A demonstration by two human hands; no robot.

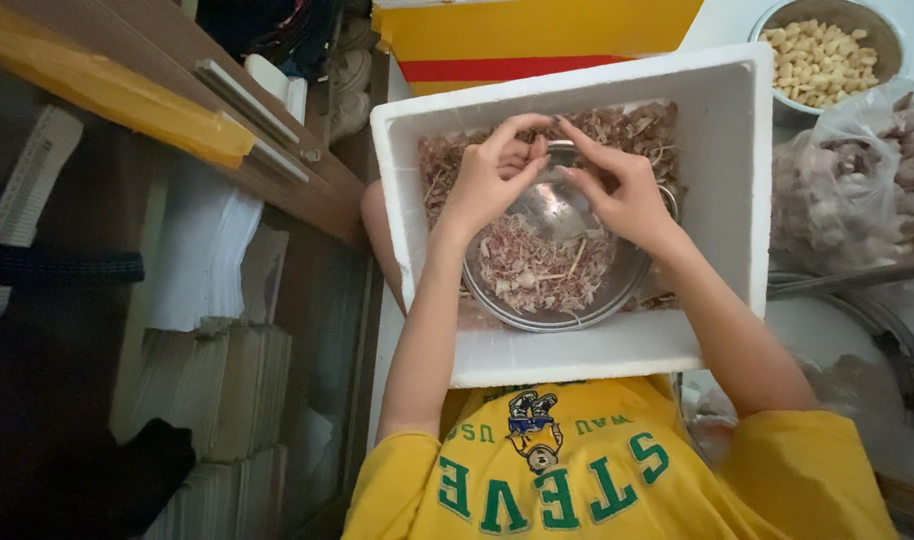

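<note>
Head view: both hands meet over a round metal bowl (557,270) that sits inside a white foam box (722,150) resting on the person's lap. The left hand (492,175) has its fingers curled in with thumb and forefinger pinched close together; the right hand (622,190) mirrors it, fingertips pressed toward the left ones. Something small seems to be held between them, most likely a garlic clove, but it is too hidden to tell for certain. The bowl holds a heap of papery pinkish skins (542,265), and more of the same skins (637,130) lie loose on the far floor of the box around it.

What could go wrong, as I judge it: the box rests on the knees alone, so a shift of the legs could tip it and spill the skins; light skins could also drift out over the low rim, and a small piece pinched only at the fingertips could slip down into the peelings.

Count: two hands, one foam box, one metal bowl inside it, one steel bowl of peeled pale cloves (822,60) at far right, and one clear plastic bag of unpeeled pieces (857,180) just nearer than that.
</note>
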